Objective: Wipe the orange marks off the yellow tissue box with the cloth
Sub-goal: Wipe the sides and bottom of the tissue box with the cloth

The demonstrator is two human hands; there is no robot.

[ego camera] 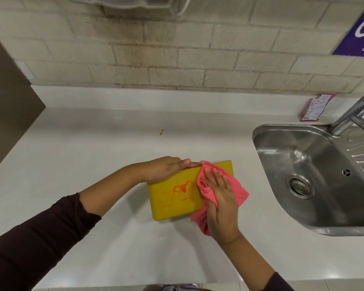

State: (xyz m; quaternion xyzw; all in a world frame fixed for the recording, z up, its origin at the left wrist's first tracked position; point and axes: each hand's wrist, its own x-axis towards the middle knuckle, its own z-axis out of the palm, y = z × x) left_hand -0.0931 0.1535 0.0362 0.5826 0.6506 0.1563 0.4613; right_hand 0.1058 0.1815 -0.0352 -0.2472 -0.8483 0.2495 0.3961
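Note:
A yellow tissue box (172,204) lies flat on the white counter, in the middle of the head view. Wet orange marks (180,189) streak its top face, mostly left of centre. My left hand (166,168) grips the box along its far edge, fingers laid flat on the rim. My right hand (220,200) presses a pink cloth (239,191) down on the right part of the box top. The cloth hangs over the box's right end and near edge, hiding that end.
A steel sink (315,177) with a tap (353,114) sits to the right. A pink sachet (315,107) leans against the tiled wall behind it. A small orange drop (161,132) lies on the white counter (93,154) beyond the box. A brown panel (6,101) stands at left.

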